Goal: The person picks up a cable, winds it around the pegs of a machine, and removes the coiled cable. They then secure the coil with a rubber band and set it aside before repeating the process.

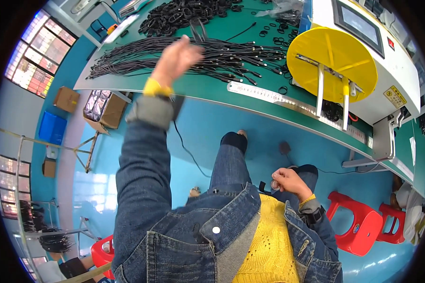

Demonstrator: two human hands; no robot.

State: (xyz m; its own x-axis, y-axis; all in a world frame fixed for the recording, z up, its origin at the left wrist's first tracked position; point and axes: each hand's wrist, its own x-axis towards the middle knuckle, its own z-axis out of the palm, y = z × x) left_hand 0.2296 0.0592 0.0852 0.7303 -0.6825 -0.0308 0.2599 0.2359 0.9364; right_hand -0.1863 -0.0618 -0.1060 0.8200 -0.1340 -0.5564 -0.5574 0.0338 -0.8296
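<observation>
My left hand (177,59) reaches over the green table (208,89), smeared by motion, and its finger position is unclear. Below and around it lies a long bundle of black cables (123,59), many plug ends pointing right. Just beyond the fingers is a blurred, partly see-through dark thing (198,30) that I cannot make out. My right hand (290,181) is held low above my lap, fingers curled together. A small black piece (263,186) shows beside its fingertips; whether the hand holds it is unclear.
Black coiled cables (179,16) are heaped at the back. A ruler (269,96) lies along the front edge, beside a white machine (396,70) with a yellow disc (333,47) and prongs. Red stools (359,231), a foot pedal (284,148) and a cardboard box (113,113) are on the floor.
</observation>
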